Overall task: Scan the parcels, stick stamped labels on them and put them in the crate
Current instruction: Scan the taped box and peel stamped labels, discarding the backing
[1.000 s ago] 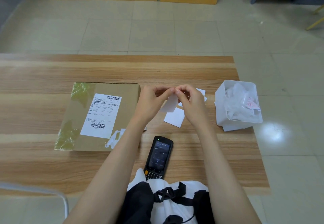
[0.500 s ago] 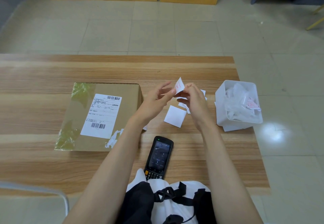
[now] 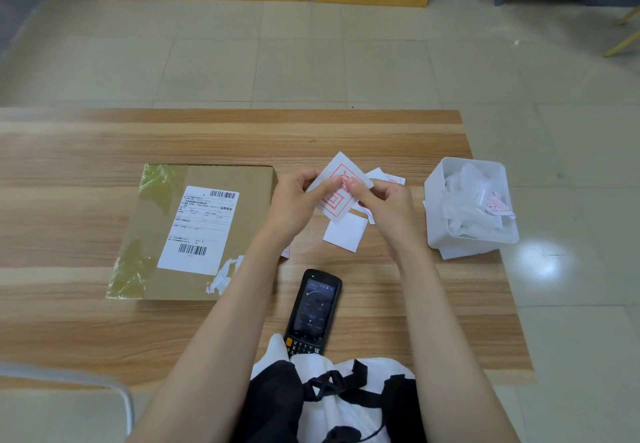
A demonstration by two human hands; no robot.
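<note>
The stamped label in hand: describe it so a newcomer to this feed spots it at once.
On the wooden table, between the cardboard parcel and the white bin, lie several white paper slips. The stamped label is the only one lifted above them, pinched by the left hand and right hand, its red square stamp facing up.
</note>
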